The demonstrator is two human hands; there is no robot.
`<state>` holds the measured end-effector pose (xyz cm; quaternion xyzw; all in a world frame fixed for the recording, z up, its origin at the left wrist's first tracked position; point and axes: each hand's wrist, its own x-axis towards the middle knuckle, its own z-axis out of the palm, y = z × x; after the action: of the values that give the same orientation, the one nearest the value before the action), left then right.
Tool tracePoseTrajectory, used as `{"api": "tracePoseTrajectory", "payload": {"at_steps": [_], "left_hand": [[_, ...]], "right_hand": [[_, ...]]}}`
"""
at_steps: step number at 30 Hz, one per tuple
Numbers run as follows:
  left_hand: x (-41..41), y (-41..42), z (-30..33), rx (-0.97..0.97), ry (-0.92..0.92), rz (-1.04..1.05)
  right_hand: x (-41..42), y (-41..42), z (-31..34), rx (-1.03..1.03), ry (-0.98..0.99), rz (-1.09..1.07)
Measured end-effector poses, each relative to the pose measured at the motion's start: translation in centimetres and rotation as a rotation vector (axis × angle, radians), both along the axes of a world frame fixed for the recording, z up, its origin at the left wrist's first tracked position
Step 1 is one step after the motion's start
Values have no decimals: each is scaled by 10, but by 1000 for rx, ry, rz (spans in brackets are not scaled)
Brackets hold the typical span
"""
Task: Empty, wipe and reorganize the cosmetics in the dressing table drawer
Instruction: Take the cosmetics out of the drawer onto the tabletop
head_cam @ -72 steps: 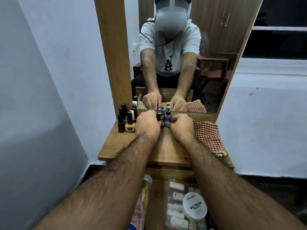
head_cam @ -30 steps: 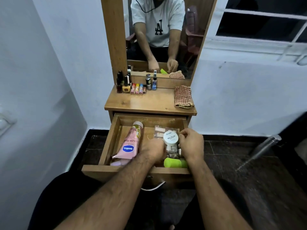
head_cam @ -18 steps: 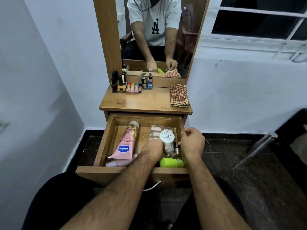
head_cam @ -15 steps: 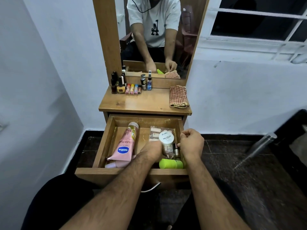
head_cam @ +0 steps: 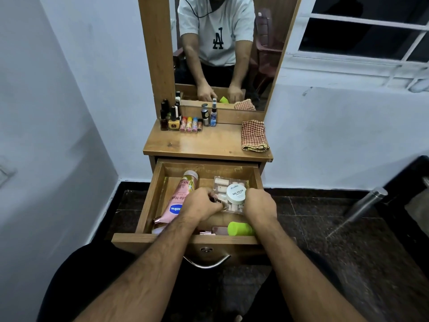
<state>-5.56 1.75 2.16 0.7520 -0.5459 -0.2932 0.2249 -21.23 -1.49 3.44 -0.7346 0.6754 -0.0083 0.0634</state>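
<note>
Inside the open wooden drawer (head_cam: pixel 152 203), pulled out below the bench top: white round jar lettered NAIL POLISH (head_cam: pixel 236 194), resting on a clear plastic case of small pale items (head_cam: pixel 228 182). To the left, a pink lotion tube with gold cap (head_cam: pixel 180 201), lying lengthwise. At the front wall, a lime-green capped container (head_cam: pixel 239 228) lying on its side, with a small pinkish item just beside it.

Left hand (head_cam: pixel 202 206): fingers curled, pinching a small dark bottle-like object beside the jar; exact identity too obscured to tell. Right hand (head_cam: pixel 260 204): fingers curled down at the right edge of the clear case; whether hold is taken of anything cannot be told.

Handling, as judgement: jar light, rigid, smooth-sided; grip around the lid rim. Clear case probably stiff but brittle; lift by both long edges and keep level so the jar does not slide off. Tube soft; grasp at mid-body. Small glass bottles fragile; pinch at the cap.

On the wooden bench top (head_cam: pixel 209 145): dark nail polish bottles (head_cam: pixel 168 117), a row of coloured lip balm sticks (head_cam: pixel 189 124), a small blue spray bottle (head_cam: pixel 213 115), and a folded red-checked cloth (head_cam: pixel 253 135) at the right edge. Behind, a wood-framed mirror (head_cam: pixel 157 54).
</note>
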Motion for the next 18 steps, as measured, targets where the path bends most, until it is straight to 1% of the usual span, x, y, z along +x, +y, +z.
{"api": "tracePoseTrajectory", "payload": {"at_steps": [3, 5, 7, 12, 15, 18], "left_hand": [[3, 2, -1, -3, 35, 19], [3, 3, -2, 0, 43, 21], [4, 3, -3, -4, 48, 21], [4, 4, -5, 15, 85, 21], [4, 4, -6, 38, 87, 10], [4, 4, -7, 73, 69, -6]], "right_hand": [[5, 2, -2, 25, 155, 96], [8, 4, -2, 34, 191, 130], [8, 4, -3, 43, 174, 134], [7, 5, -9, 48, 62, 88], [8, 6, -8, 54, 33, 89], [7, 6, -5, 75, 46, 72]]}}
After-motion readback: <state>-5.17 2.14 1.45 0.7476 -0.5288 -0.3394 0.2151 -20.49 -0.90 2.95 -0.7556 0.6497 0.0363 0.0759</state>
